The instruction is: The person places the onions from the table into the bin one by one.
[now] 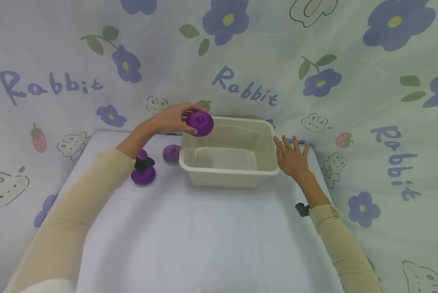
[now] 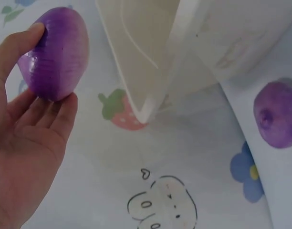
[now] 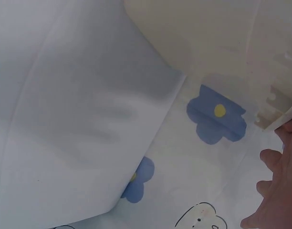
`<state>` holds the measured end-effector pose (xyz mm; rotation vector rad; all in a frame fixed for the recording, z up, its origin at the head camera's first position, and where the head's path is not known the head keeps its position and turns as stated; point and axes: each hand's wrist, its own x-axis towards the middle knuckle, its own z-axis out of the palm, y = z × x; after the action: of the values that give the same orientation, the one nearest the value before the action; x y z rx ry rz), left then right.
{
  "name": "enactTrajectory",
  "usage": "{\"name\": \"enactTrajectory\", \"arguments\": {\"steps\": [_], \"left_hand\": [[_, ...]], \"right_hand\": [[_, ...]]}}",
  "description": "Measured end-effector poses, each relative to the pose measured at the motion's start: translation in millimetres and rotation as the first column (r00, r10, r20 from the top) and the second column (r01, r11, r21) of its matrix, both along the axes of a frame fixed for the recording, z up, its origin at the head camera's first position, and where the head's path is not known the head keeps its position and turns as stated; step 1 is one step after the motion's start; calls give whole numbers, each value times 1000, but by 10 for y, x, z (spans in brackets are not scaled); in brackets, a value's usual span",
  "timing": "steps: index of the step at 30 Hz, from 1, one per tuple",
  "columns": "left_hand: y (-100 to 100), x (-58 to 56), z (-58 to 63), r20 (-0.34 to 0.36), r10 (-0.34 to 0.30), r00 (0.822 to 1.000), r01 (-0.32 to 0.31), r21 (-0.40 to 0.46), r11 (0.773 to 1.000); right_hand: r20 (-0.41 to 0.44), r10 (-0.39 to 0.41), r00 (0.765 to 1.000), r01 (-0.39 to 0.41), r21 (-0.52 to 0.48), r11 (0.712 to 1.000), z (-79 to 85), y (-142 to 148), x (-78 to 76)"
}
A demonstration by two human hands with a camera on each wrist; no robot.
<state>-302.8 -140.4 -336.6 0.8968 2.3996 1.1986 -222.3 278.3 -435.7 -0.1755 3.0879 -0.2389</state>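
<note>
My left hand (image 1: pixel 171 119) holds a purple onion (image 1: pixel 200 123) over the left rim of a cream plastic tub (image 1: pixel 224 180). In the left wrist view, thumb and fingers grip the onion (image 2: pixel 55 55) from opposite sides, its paler flank facing the tub. My right hand (image 1: pixel 293 159) lies against the tub's right rim with its fingers spread, holding nothing. In the right wrist view, part of that hand (image 3: pixel 279 186) shows beside the tub's edge. The visible part of the tub's inside is bare.
Left of the tub, one purple onion (image 1: pixel 170 153) lies close by its wall. Another onion (image 1: pixel 143 176) sits nearer, under my left wrist, and one more (image 1: pixel 142 154) is partly hidden by that wrist. A white cloth covers the table (image 1: pixel 219 240); a printed curtain (image 1: pixel 167 77) hangs behind.
</note>
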Motion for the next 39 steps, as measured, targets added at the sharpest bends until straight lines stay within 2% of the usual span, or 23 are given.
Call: {"name": "enactTrajectory", "arguments": {"steps": [4, 9, 15, 19, 25, 32, 36, 39], "left_hand": [[130, -73, -50, 5, -11, 1000, 11, -13, 1000], [297, -183, -88, -20, 12, 1000, -14, -91, 996], [580, -343, -158, -10, -27, 1000, 26, -99, 995], [780, -394, -213, 10, -39, 999, 40, -121, 992], [1069, -475, -356, 31, -67, 997, 71, -118, 990], [1330, -590, -569, 2, -97, 995, 96, -163, 982], [1438, -607, -636, 62, -109, 992, 118, -162, 980], [1501, -613, -686, 102, -118, 988, 136, -198, 971]], "right_hand": [[2, -3, 1000, 3, 5, 1000, -5, -2, -5], [-3, 1, 1000, -1, 6, 1000, -12, 1, -18], [7, 4, 1000, -4, 18, 1000, -8, 4, -24], [14, 3, 1000, -3, 29, 1000, 2, 3, -16], [11, 1, 1000, -1, 19, 1000, -1, -5, -17], [16, -10, 1000, 10, 7, 1000, -11, 5, -19], [20, -13, 1000, 13, 10, 1000, -4, 3, -24], [21, -14, 1000, 14, 5, 1000, 3, 0, -26]]}}
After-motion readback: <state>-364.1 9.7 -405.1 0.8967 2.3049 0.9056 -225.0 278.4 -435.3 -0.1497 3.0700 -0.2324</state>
